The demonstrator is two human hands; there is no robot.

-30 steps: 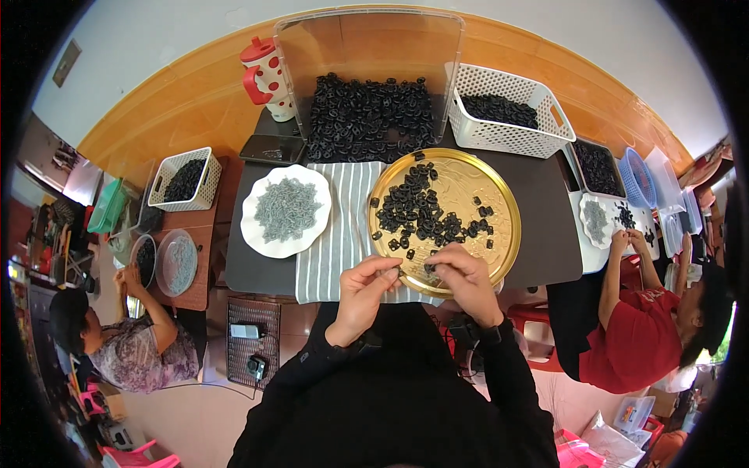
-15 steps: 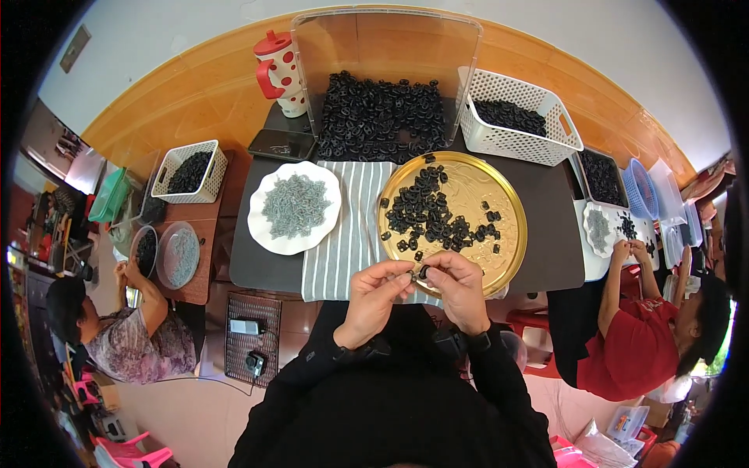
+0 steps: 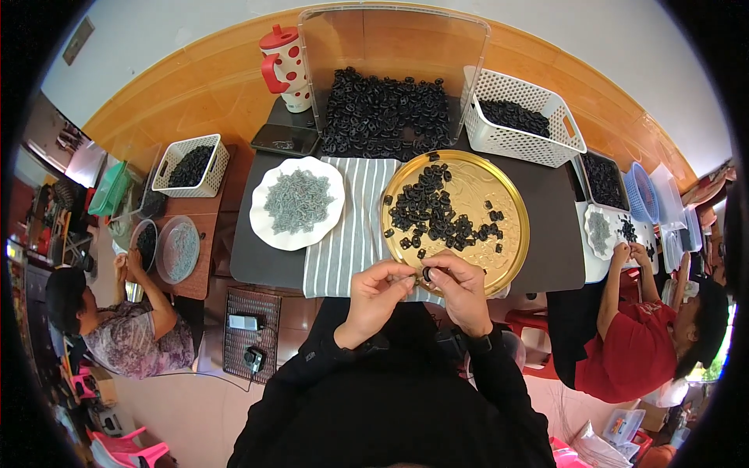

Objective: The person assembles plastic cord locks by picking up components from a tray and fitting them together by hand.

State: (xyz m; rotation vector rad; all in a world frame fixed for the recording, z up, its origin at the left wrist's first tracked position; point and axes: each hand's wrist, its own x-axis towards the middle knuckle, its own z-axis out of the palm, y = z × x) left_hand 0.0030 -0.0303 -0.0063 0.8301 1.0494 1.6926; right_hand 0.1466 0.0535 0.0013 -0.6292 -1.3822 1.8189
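Both of my hands meet over the near edge of a round gold tray (image 3: 507, 191). A small black plastic part (image 3: 427, 274) is pinched in the fingertips of my right hand (image 3: 462, 295). Beside it, my left hand (image 3: 370, 306) has thumb and forefinger pressed together; whatever lies between them is too small to make out. Many more black plastic parts (image 3: 431, 204) are heaped on the tray's left half, some scattered to the right. Left of the tray, a wavy-edged white plate (image 3: 260, 225) carries a pile of small grey metal pieces (image 3: 298, 201), apparently screws.
A striped cloth (image 3: 350, 253) lies beneath the tray's left side. Behind stand a clear bin (image 3: 394, 47) of black parts, a white basket (image 3: 511, 144), a dotted tumbler (image 3: 290, 70) and a dark phone (image 3: 285, 140). Co-workers sit at left (image 3: 140, 335) and right (image 3: 636, 335).
My view has shifted slightly, so the table items appear a little to the right and higher. My hands stay together at the tray's edge, with only small finger movements.
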